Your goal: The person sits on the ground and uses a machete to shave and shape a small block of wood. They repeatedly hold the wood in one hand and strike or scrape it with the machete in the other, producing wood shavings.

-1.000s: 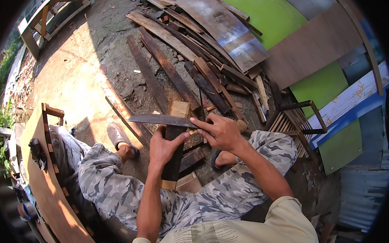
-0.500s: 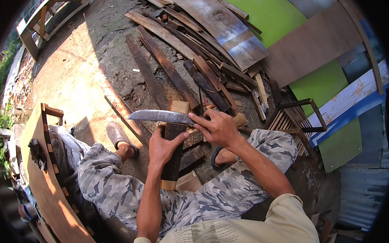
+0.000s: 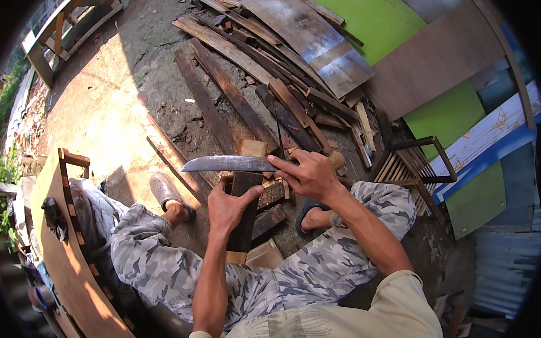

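Note:
My left hand (image 3: 227, 208) is wrapped round a dark wooden block (image 3: 243, 215), which stands tilted between my knees with a pale cut end toward me. In my right hand (image 3: 310, 176) is a machete (image 3: 228, 163), its long grey blade pointing left and lying across the top end of the block. The fingers cover the machete's handle. Just beyond the blade sits a pale piece of cut wood (image 3: 253, 148). More short dark wood pieces (image 3: 268, 222) lie on the ground between my feet.
Long dark planks (image 3: 234, 89) and a heap of boards lie ahead. Green and brown sheets (image 3: 438, 68) are stacked at the right, beside a slatted wooden frame (image 3: 418, 168). A curved wooden panel (image 3: 81, 262) stands at my left; a wooden bench (image 3: 53, 39) is far left.
The machete and both hands have shifted slightly right and down in the picture. The grip of each hand stays the same.

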A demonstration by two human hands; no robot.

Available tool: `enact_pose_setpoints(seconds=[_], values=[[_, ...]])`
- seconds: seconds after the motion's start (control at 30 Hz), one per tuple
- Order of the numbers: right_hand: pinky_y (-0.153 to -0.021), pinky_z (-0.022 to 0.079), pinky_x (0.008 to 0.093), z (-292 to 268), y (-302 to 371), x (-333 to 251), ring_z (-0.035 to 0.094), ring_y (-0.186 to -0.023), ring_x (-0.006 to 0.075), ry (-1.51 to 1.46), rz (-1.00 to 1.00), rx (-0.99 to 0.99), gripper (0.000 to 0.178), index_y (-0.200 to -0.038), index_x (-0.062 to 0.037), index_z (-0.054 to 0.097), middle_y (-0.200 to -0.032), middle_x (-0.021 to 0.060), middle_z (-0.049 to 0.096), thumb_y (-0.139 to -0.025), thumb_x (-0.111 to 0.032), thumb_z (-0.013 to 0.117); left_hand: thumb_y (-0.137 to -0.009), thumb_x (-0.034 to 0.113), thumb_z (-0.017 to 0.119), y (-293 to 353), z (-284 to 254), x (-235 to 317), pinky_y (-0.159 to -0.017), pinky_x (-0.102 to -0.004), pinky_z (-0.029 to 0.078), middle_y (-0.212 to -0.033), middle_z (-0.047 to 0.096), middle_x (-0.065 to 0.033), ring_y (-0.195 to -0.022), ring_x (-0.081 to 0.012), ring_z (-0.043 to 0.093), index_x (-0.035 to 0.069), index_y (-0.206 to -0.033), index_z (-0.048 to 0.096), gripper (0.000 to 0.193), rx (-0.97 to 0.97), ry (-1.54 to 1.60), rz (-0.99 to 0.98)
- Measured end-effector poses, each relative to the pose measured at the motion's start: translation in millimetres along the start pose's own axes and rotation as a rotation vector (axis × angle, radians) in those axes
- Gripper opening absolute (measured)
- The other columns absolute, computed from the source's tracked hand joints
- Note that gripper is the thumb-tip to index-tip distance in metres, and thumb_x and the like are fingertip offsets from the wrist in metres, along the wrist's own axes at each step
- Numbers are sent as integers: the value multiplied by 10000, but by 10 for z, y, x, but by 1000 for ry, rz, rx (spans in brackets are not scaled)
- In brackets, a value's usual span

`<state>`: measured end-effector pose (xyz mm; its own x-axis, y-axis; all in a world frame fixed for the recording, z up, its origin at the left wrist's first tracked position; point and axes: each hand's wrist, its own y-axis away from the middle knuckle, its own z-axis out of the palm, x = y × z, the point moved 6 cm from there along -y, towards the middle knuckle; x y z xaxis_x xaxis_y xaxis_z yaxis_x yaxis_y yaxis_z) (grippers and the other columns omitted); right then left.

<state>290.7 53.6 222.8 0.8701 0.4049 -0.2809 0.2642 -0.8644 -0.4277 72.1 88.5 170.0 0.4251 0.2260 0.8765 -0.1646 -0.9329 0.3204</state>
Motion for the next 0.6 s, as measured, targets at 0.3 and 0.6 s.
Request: enact_pose_setpoints(seconds=[0.3, 0.6], values=[[-605, 460, 365, -203, 35, 214, 628, -715, 222, 100, -43, -55, 459, -1367, -296, 690, -865, 46, 631, -915, -361, 742, -699, 524, 929, -39, -181, 112, -763, -363, 594, -939, 770, -200, -815, -236, 761, -119, -1208, 668, 860, -74, -4, -32], [-563, 469, 377, -108, -22, -38, 606, -658, 235, -8, 50, -57, 402, -1327, -257, 718, -759, 49, 548, -928, -301, 741, -693, 532, 927, -121, -192, -46, -846, -365, 581, -1041, 765, -214, -925, -274, 759, -119, -1200, 672, 863, -28, -19, -19]])
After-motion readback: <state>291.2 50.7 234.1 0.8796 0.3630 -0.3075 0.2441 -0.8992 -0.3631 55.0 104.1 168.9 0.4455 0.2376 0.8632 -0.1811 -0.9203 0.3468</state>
